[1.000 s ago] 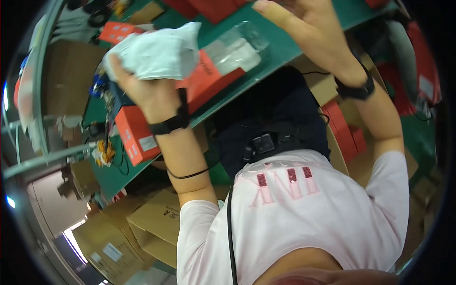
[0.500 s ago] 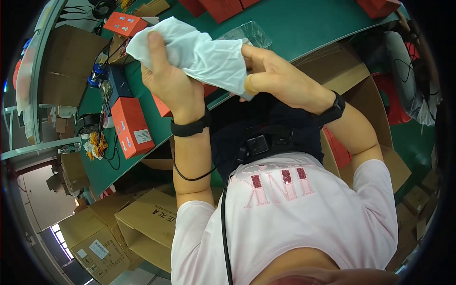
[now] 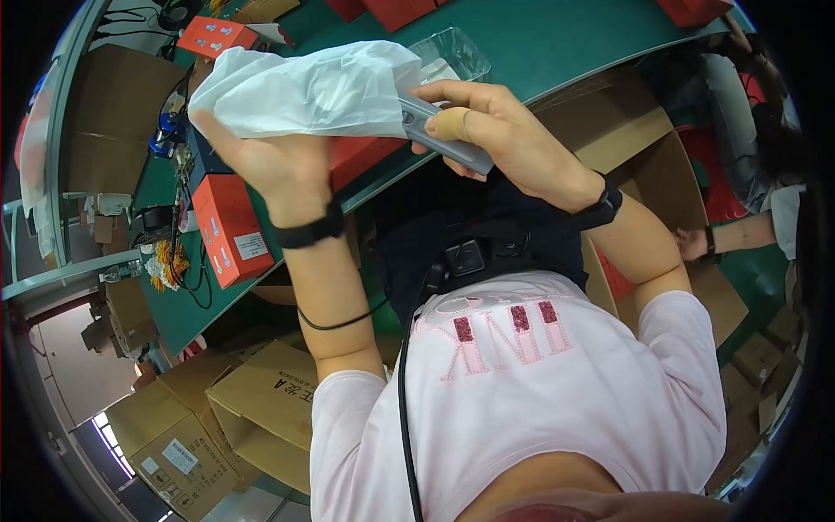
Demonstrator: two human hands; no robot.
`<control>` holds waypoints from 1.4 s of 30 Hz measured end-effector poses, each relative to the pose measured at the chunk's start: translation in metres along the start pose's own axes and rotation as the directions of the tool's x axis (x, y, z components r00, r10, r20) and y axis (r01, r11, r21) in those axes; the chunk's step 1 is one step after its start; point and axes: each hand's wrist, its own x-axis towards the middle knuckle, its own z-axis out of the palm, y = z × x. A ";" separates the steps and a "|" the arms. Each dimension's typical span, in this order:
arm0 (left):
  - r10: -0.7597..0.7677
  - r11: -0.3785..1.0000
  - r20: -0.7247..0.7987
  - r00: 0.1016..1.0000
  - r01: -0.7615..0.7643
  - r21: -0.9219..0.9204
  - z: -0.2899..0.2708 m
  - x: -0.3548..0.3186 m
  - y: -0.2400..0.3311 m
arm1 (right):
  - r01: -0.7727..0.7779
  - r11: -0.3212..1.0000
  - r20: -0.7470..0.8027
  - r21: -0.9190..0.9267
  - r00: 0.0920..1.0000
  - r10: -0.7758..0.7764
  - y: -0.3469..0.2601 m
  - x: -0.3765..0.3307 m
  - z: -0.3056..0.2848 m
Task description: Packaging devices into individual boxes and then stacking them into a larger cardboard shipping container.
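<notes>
My right hand (image 3: 513, 139) is closed round the grey handle (image 3: 444, 139) of a device, with the thumb on its upper face. A thin white bag (image 3: 304, 91) covers the rest of the device, and a rounded shape shows faintly through it. The grey handle sticks out of the bag's right end. My left hand (image 3: 283, 170) is at the lower left edge of the bag, thumb spread out. It is smeared by motion and its other fingers are mostly hidden, so I cannot tell whether it grips the bag.
On the green table (image 3: 539, 52) stand orange boxes (image 3: 228, 230) and a clear plastic tray (image 3: 465, 54). Cables and a cable bundle (image 3: 170, 265) lie at the left. Open cardboard cartons (image 3: 270, 404) stand below. At the right a co-worker's hand (image 3: 693, 244) reaches toward a carton.
The bag and my left hand have moved left. More of the grey handle shows in my right hand. The left thumb has slid to the bag's edge. A co-worker's arm has appeared at right.
</notes>
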 end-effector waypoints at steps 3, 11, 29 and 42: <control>-0.066 0.955 -0.249 0.966 0.134 0.263 0.033 -0.023 -0.031 | -0.012 1.000 -0.010 -0.018 1.000 0.012 0.001 0.000 -0.001; -0.225 0.973 -0.244 0.943 0.204 -0.109 0.001 0.006 -0.011 | 0.036 0.999 -0.063 -0.010 0.997 -0.037 0.004 -0.007 0.005; -0.292 0.909 0.142 0.946 0.321 -0.266 0.000 0.004 0.002 | 0.105 0.994 -0.053 -0.026 0.993 -0.106 0.006 -0.012 0.000; -0.002 0.895 -0.104 0.995 0.048 0.443 0.062 -0.037 -0.086 | 0.362 0.853 -0.388 -0.376 0.774 -0.500 0.015 0.001 0.000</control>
